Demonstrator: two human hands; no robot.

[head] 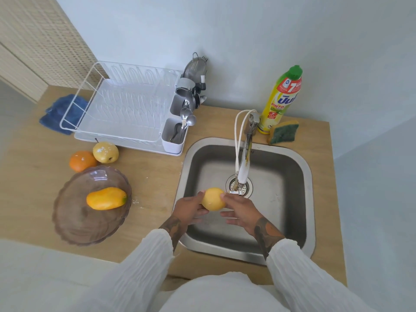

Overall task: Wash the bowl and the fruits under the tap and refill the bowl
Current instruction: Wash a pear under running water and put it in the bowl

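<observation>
Head view shows a light wooden desk (153, 176) filling the middle of the frame, with a square stainless steel sink (292, 176) set into its right half. At upper left of the desk stands a white wire dish rack on a white tray (117, 109), its cutlery holder with metal spoons (180, 124) at the rack's right end. A folded blue cloth (56, 113) lies partly under the rack's left edge.

At lower left sits a translucent brownish scalloped glass bowl (90, 221), and an orange-yellow mango (106, 198) lies inside it. Just above the bowl, on the desk, a round orange (82, 161) and a pale yellow apple (105, 152) touch each other, both outside the bowl.

A chrome tap with a white spout (244, 161) reaches over the sink's drain. Behind the sink, at upper right, a yellow dish soap bottle with a green cap (281, 97) stands beside a yellow and green sponge (284, 132) propped on its edge.

Over the sink, just left of the spout's tip, a round yellow lemon-like fruit (212, 199) is held between both hands. The left hand (188, 209) cups it with fingers curled around its left side; the right hand (242, 210) grips its right side with the thumb on top, its other fingers spread below. White pleated sleeves (139, 266) cover both forearms.
</observation>
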